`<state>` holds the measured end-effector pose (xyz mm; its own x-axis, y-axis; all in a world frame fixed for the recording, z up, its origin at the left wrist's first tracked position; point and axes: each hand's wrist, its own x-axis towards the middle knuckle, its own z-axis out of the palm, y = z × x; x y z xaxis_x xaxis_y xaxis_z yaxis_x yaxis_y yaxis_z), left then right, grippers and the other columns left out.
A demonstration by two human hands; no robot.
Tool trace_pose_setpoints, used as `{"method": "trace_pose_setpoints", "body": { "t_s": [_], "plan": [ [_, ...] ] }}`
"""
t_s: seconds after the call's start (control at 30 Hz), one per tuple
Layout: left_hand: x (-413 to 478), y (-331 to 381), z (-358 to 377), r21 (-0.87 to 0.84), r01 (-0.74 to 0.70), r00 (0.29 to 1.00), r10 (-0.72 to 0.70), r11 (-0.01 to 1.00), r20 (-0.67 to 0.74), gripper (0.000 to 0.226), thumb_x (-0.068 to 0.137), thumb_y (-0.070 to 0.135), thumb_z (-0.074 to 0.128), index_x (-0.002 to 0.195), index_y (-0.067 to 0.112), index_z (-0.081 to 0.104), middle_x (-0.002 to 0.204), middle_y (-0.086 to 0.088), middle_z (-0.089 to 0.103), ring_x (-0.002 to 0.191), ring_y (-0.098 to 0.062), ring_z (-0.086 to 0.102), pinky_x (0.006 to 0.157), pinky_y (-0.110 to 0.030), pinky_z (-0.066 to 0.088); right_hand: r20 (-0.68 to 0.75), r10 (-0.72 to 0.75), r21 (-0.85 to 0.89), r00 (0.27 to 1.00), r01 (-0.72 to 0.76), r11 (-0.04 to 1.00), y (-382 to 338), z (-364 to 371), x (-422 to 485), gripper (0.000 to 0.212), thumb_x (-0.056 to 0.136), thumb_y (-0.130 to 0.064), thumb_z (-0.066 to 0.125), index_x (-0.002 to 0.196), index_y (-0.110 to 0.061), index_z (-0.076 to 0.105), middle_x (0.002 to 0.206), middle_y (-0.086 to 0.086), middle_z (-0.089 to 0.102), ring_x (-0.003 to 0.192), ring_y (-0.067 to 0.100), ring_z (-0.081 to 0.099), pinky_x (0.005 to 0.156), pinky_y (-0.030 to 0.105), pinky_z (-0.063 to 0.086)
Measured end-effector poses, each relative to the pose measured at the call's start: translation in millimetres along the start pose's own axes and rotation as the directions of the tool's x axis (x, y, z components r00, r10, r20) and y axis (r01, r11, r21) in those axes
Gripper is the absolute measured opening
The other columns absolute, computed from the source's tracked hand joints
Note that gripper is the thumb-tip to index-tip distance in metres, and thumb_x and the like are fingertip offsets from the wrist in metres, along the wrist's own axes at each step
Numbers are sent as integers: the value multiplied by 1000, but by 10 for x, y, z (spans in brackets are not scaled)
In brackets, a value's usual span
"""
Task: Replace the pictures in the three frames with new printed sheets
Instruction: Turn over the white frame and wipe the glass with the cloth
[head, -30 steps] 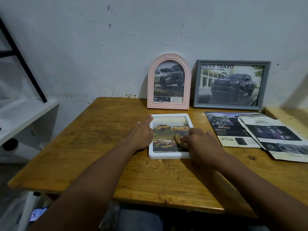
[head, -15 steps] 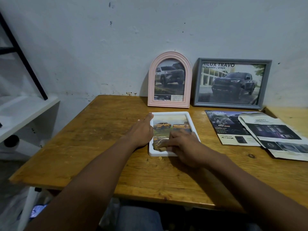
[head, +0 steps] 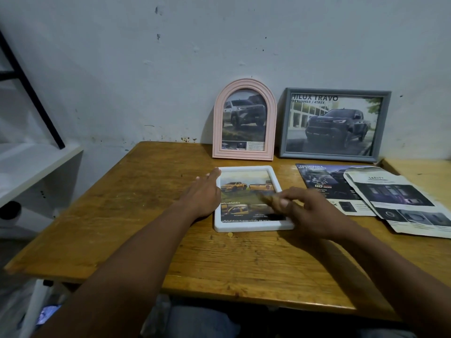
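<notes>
Bare wood on table (head: 122,215) L half + front strip: open approach. Back edge blocked by pink frame (head: 242,154) & grey frame (head: 329,156), upright vs wall. R side taken by 2 overlapping sheets (head: 400,198). Centre: white frame (head: 244,168) flat, L hand (head: 202,193) at its L rim, R hand (head: 310,211) over its R side.

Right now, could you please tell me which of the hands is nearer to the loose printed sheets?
Right. The right hand is over the white frame's right side, just left of the printed sheets; the left hand touches the frame's left edge, farther away.
</notes>
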<state>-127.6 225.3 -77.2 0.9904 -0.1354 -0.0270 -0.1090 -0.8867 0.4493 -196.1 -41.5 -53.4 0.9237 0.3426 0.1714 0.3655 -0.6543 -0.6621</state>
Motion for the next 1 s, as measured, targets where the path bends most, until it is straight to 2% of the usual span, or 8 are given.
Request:
{"method": "trace_pose_setpoints", "body": {
  "t_s": [0.03,0.1,0.17,0.2,0.3,0.4,0.53,1.0],
  "plan": [
    [3,19,-12,0,8,1000,-8,1000,13,59,107,24,36,162,27,13,165,-6,28,153,-38,16,120,-50,24,-105,143,270,984,-110,957,-39,-36,-12,25,102,-16,51,107,-30,70,112,-6,69,104,12,62,89,36,48],
    [34,53,-40,2,22,999,-22,1000,45,64,107,22,41,163,27,10,166,-6,25,155,-36,12,122,-51,21,-45,519,743,854,-319,588,-76,-143,52,20,102,-15,50,111,-20,67,113,10,69,105,22,65,87,38,53],
    [72,70,-74,5,30,997,-30,1000,74,71,106,22,46,163,29,4,169,-6,18,155,-35,7,123,-51,17,143,668,901,730,-375,217,-46,-257,216,18,101,-14,52,115,-7,62,110,21,68,102,32,67,84,42,57],
    [86,75,-81,-5,25,996,-24,1000,80,74,105,23,47,163,31,1,170,-6,13,156,-34,5,123,-51,15,167,685,906,709,-385,177,-62,-307,312,19,100,-13,53,114,-3,61,107,23,69,100,33,67,82,43,58],
    [73,100,-42,-51,-40,999,41,998,25,72,107,26,45,163,30,-1,171,-4,5,157,-28,0,124,-47,9,-103,633,697,767,-399,596,-18,-326,698,23,103,-14,48,96,-5,68,98,19,68,93,30,65,83,43,56],
    [17,111,59,-66,-101,995,100,993,-19,64,109,38,35,163,26,3,171,2,0,156,-20,-5,124,-41,3,-324,312,89,893,-300,950,48,-191,1012,22,102,-15,48,98,-10,69,87,8,63,76,17,57,59,27,42],
    [-37,70,194,-48,-106,994,107,993,12,65,107,51,26,163,27,3,170,3,-3,156,-17,-7,123,-39,1,-140,223,-290,965,-255,923,218,117,1180,17,96,-13,54,109,-13,65,110,10,62,91,20,54,73,31,41],
    [-176,207,217,-44,-7,996,3,999,-92,63,108,48,25,163,20,10,169,-6,15,156,-27,10,123,-43,13,-131,232,-230,964,-257,938,-183,362,-69,46,99,-10,47,144,-17,47,156,9,39,134,33,47,107,43,42]
  ]
}}
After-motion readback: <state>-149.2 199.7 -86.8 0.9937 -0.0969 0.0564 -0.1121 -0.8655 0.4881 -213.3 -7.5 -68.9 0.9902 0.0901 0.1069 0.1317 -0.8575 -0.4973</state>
